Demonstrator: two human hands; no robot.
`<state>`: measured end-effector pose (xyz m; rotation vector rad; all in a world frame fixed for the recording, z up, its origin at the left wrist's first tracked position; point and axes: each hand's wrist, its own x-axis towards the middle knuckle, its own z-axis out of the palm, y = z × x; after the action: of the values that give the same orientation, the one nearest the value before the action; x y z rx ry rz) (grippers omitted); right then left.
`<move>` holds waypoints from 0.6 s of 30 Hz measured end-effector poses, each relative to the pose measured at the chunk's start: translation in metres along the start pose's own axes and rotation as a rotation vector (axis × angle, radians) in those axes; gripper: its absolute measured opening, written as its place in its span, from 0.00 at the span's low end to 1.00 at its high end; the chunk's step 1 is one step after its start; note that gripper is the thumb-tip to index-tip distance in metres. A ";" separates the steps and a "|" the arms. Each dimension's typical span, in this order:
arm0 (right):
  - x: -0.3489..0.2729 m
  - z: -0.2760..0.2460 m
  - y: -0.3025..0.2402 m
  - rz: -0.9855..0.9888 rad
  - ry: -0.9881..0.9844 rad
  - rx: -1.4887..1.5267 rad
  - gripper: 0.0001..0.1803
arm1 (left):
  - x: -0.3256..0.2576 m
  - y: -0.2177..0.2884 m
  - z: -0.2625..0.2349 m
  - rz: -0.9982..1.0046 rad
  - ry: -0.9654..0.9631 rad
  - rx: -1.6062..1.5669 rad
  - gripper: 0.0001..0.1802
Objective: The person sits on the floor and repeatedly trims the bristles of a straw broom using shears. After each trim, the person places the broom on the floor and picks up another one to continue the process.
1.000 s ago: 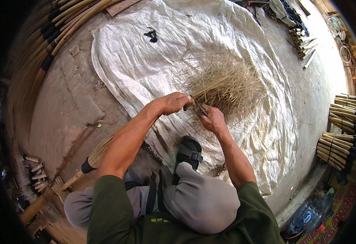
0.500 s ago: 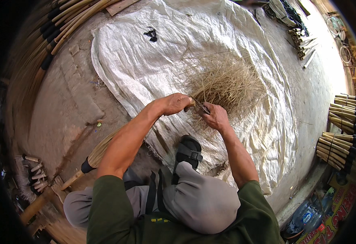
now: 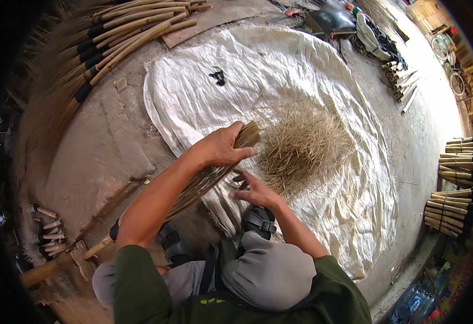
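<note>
A broom runs up from the lower left, with a wooden handle (image 3: 97, 248) and long straw-coloured bristles (image 3: 194, 186) passing beside my left forearm. My left hand (image 3: 223, 147) is closed round the bristles close to their tips, its thumb lying across them. Just below it, my right hand (image 3: 254, 190) has its fingers apart beside the bristles, slightly smeared by motion. I see no tool plainly in it. To the right of both hands lies a loose heap of cut straw (image 3: 306, 143) on a crumpled white sheet (image 3: 350, 216).
Several brooms (image 3: 134, 32) are stacked at the upper left, and smaller brushes (image 3: 50, 232) sit at the lower left. Tied bundles of brooms (image 3: 452, 210) stand at the right, above a clear plastic bottle (image 3: 413, 303). My sandalled foot (image 3: 259, 220) rests on the sheet's near edge.
My left hand has gone from a small pinch of straw tips to a thick bunch of bristles. My right hand has moved down and left; the dark metal tool in it no longer shows.
</note>
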<state>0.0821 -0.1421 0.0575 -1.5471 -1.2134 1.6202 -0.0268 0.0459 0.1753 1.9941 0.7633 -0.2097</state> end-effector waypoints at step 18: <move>0.016 0.016 -0.137 -0.109 -0.160 0.535 0.37 | -0.498 -0.328 0.038 -1.135 0.170 0.407 0.56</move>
<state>0.0405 -0.0745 0.1719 -1.0173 -0.8254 1.8303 -0.6087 -0.0855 0.1355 1.7131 2.0325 -0.9111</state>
